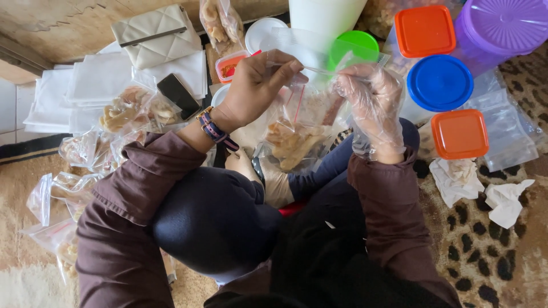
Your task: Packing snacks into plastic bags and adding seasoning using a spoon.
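Note:
I sit on the floor and hold a clear zip bag of pale fried snack pieces upright in front of me. My left hand, bare and with a striped watch strap on the wrist, pinches the bag's top edge on the left. My right hand, inside a thin clear plastic glove, grips the same top edge on the right. The snacks fill the lower part of the bag.
Filled snack bags lie in a pile at my left, with more bags near my knee. White cloths, a quilted purse and a phone sit behind. Lidded tubs, orange, blue, purple, stand right. Crumpled tissues lie on the rug.

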